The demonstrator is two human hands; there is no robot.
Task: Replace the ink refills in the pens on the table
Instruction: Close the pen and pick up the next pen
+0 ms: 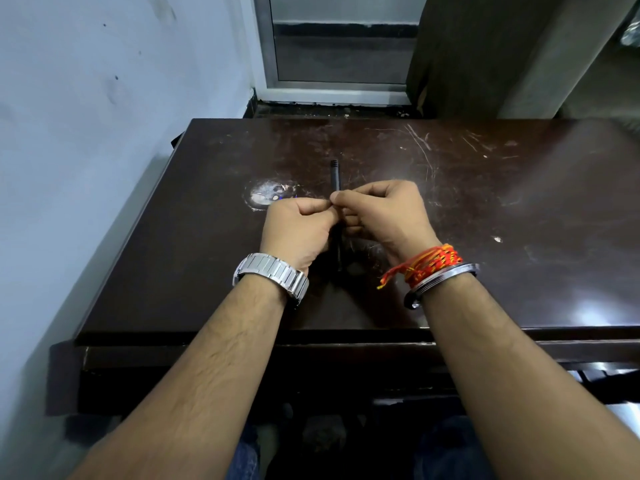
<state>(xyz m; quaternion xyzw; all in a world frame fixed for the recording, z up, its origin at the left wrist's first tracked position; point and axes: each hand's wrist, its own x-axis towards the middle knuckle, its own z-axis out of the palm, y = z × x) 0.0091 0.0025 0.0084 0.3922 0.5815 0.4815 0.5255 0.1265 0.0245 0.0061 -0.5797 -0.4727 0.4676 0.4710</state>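
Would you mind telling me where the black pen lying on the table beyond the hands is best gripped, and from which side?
I would take the black pen from above, thumb and finger on its left and right sides, at the bare far half. It lies flat on the table, pointing away from the person, and its near end is hidden behind the left hand and right hand, which pinch something small together.

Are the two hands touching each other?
Touching. The head view shows the left hand and right hand meeting at their fingertips with no gap, above the black pen lying on the table.
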